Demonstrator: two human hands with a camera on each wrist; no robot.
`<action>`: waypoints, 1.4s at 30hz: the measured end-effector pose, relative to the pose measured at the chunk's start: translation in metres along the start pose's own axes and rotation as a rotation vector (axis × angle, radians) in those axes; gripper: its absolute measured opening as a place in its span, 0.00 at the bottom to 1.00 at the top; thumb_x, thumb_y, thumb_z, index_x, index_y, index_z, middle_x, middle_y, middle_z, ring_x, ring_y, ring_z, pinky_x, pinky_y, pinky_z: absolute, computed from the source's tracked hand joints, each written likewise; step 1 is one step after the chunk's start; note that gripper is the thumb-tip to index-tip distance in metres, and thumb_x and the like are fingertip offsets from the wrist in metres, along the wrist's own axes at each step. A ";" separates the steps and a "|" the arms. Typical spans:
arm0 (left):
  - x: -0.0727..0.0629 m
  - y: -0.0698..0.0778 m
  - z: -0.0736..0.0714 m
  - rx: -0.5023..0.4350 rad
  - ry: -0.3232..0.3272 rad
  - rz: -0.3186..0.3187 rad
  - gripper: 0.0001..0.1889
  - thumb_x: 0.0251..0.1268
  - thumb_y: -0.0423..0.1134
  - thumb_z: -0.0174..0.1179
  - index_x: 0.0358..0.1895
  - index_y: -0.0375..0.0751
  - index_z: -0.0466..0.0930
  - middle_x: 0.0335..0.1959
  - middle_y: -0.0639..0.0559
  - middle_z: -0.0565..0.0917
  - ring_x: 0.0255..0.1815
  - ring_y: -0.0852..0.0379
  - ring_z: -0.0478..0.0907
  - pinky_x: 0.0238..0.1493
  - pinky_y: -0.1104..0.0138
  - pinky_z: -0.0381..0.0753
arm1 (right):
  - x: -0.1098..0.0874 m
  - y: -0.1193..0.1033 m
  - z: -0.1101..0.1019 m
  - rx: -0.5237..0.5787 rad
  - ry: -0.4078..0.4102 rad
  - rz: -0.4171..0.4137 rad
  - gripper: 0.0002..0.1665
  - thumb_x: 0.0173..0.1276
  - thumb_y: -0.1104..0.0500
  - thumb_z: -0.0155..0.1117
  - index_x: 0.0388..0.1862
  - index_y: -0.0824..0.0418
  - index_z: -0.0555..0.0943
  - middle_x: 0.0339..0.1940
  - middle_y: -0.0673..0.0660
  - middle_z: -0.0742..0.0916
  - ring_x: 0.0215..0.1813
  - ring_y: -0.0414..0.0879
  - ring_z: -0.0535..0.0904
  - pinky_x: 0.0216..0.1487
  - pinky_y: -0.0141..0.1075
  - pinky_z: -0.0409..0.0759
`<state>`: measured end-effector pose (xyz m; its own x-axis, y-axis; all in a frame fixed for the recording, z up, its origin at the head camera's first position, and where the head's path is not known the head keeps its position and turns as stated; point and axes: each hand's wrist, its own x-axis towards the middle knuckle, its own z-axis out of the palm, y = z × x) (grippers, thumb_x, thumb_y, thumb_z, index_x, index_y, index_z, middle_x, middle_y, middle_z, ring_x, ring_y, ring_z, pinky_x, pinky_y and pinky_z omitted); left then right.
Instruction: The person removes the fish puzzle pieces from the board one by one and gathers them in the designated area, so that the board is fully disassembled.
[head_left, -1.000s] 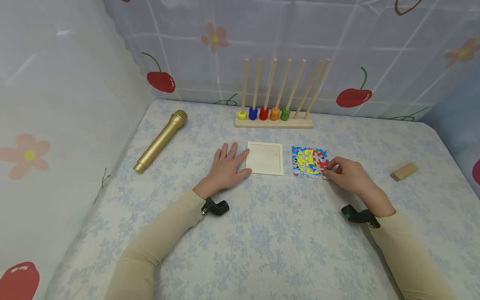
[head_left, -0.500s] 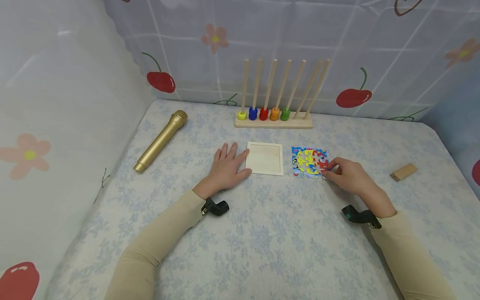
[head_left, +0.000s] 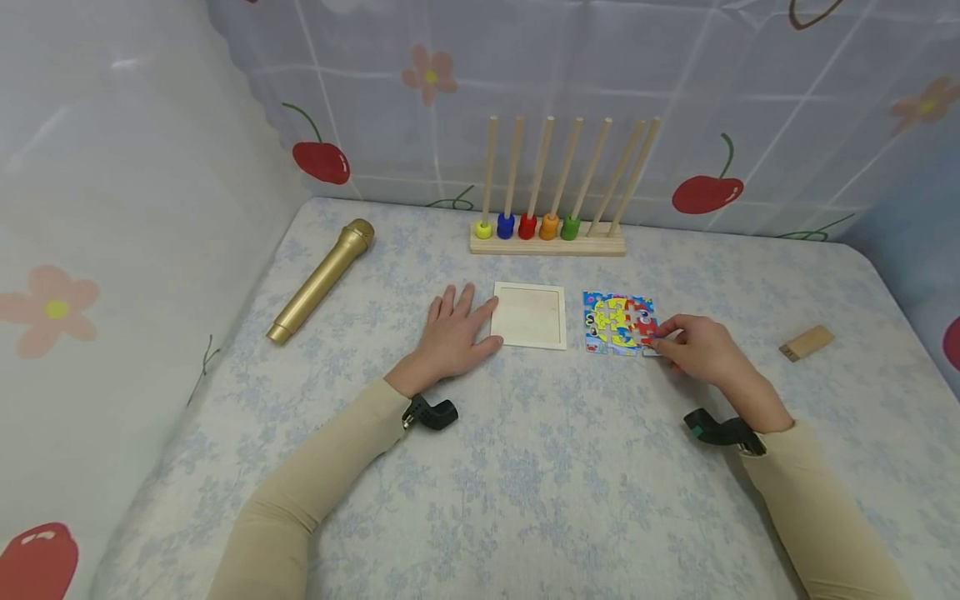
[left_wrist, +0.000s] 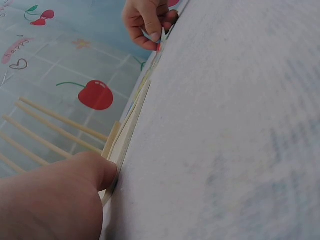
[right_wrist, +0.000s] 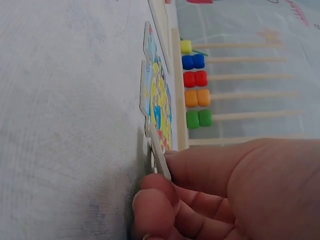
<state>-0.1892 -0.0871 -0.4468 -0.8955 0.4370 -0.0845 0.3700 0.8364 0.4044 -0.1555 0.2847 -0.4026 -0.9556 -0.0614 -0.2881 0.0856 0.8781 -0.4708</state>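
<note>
My left hand lies flat with fingers spread, its index finger and thumb touching the left edge of a pale wooden puzzle frame. To the right of that frame is a colourful jigsaw puzzle with yellow, red and blue parts. At its lower right corner my right hand pinches a puzzle piece between thumb and fingers. In the right wrist view this piece is tilted up from the table beside the other pieces. The left wrist view shows my left thumb against the frame's edge.
A wooden bead rack with upright rods and coloured beads stands at the back. On the left lies a gold microphone. A small wooden USB stick lies at the right. A patterned curtain rises behind the table.
At the puzzle's lower right corner, the piece in my right hand has tilted up a little, with the fingers shifting slightly. My left hand has not moved.
</note>
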 end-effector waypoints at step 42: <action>0.000 0.001 0.000 0.002 0.004 -0.011 0.36 0.76 0.59 0.50 0.82 0.52 0.56 0.85 0.37 0.44 0.85 0.32 0.33 0.81 0.39 0.38 | 0.000 -0.002 0.008 -0.123 0.023 -0.057 0.18 0.71 0.57 0.65 0.51 0.69 0.75 0.25 0.58 0.80 0.26 0.47 0.70 0.27 0.36 0.68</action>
<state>-0.1892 -0.0861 -0.4467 -0.9006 0.4263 -0.0850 0.3606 0.8418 0.4016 -0.1538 0.2791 -0.4087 -0.9643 -0.1032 -0.2440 -0.0028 0.9250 -0.3799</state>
